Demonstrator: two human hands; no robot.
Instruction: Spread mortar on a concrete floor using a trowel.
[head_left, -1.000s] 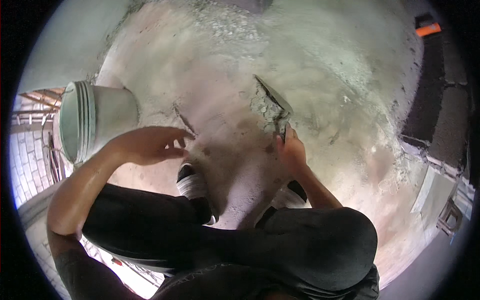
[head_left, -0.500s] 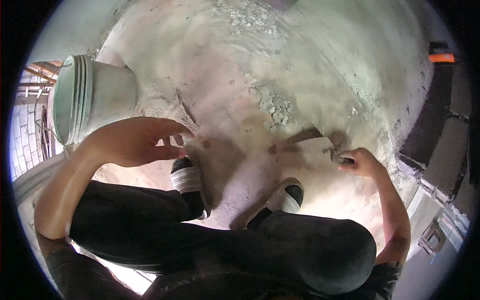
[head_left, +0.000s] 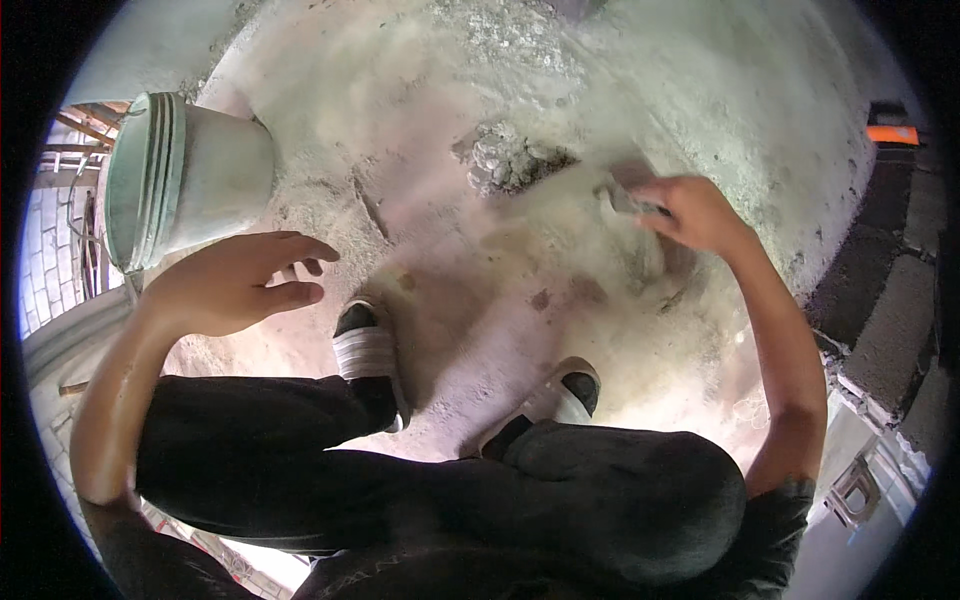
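My right hand (head_left: 692, 215) is closed round the short handle of a trowel (head_left: 622, 200), held low over the dusty floor. The trowel's pale blade points left and blends with the ground, so its outline is hard to make out. Just beyond the blade sits a small heap of crumbly grey rubble (head_left: 508, 160). My left hand (head_left: 245, 280) hangs in the air above the floor at the left, in front of a bucket. Its fingers are loosely bent and apart, with nothing in them.
A pale bucket (head_left: 222, 180) lies on its side at the left. Grey blocks (head_left: 890, 325) are stacked along the right, with an orange object (head_left: 892, 134) on top. My two shoes (head_left: 365, 352) are planted on the floor (head_left: 450, 330) below my hands. A thin dark strip (head_left: 370, 207) lies near the bucket.
My right hand has pushed the trowel away from me and slightly left. Loose rubble has moved further off and bunched into a heap. My left hand has drawn back a little to the left.
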